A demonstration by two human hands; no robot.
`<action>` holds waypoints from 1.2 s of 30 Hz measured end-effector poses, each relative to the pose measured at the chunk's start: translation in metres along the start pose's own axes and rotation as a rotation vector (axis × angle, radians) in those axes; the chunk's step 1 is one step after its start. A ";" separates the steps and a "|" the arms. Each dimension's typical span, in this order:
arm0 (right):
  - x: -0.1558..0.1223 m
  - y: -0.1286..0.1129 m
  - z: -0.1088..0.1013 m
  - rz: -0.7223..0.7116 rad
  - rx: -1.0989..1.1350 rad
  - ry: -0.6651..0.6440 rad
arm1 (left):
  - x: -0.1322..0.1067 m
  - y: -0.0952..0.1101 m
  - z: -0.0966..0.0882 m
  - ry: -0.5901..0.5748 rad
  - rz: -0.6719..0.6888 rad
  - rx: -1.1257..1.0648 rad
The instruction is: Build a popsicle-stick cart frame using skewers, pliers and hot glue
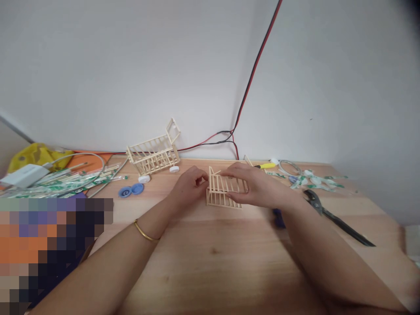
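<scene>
A small frame of thin wooden sticks stands on the wooden table in front of me. My left hand is closed in a pinch on the frame's upper left corner. My right hand wraps its fingers over the frame's right side and top rail. A gold bangle sits on my left wrist. Behind the frame stands a finished stick cart with white cap wheels.
Black pliers lie at the right. Two blue bottle caps lie left of centre. Wrapped chopsticks, a white charger and a yellow bag crowd the far left. A yellow tool, torn wrappers and red-black wires sit near the wall.
</scene>
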State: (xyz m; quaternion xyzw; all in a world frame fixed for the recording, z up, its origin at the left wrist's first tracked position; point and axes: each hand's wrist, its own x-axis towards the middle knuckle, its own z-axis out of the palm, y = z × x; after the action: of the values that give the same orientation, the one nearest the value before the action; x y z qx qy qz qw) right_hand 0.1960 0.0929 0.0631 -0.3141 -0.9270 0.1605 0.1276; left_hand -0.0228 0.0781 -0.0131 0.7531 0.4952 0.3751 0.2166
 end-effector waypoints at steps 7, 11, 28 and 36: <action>0.001 0.003 0.003 -0.020 -0.018 0.009 | -0.001 0.000 0.000 0.016 0.024 0.001; 0.001 0.004 0.004 -0.014 -0.026 0.010 | -0.001 0.000 0.001 0.019 0.026 0.001; 0.002 0.004 0.006 0.003 -0.037 0.023 | 0.000 -0.001 0.002 0.028 0.003 0.001; 0.002 0.000 0.005 0.017 -0.021 0.024 | 0.000 -0.001 0.001 0.014 0.076 0.015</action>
State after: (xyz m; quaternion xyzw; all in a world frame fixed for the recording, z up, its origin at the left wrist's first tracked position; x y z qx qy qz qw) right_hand 0.1930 0.0926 0.0591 -0.3249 -0.9244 0.1480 0.1340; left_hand -0.0228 0.0785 -0.0141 0.7704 0.4704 0.3846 0.1931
